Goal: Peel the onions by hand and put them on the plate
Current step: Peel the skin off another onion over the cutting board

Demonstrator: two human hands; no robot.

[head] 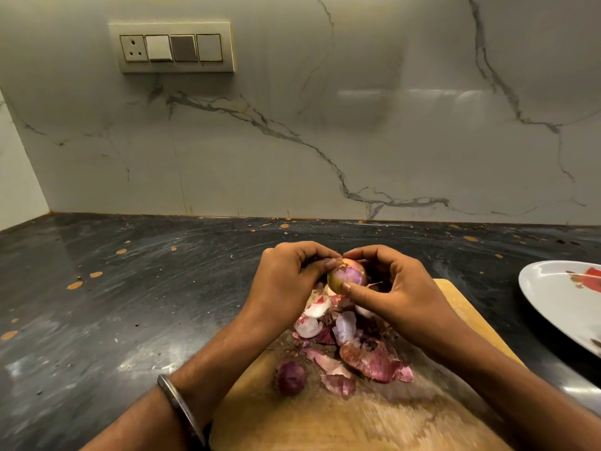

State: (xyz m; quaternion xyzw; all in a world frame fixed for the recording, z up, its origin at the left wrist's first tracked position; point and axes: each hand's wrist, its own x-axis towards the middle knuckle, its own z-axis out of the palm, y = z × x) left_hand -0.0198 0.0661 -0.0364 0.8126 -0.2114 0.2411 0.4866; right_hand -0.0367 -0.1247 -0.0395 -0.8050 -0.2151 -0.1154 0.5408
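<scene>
A small purple onion (349, 275) is held above the wooden cutting board (374, 415), between both hands. My left hand (286, 281) curls round its left side, thumb and fingertips at its top. My right hand (393, 288) grips it from the right, with the thumb pressed on its lower front. Below them lies a heap of purple and white onion peels (354, 346) on the board. A small dark purple onion piece (290, 377) sits at the heap's left. The white plate (553, 288) with a red print stands at the right edge, partly out of view.
The board lies on a dark stone counter (130, 304) speckled with orange spots. A marble wall rises behind, with a switch panel (172, 47) at the upper left. A metal bangle (182, 408) circles my left wrist.
</scene>
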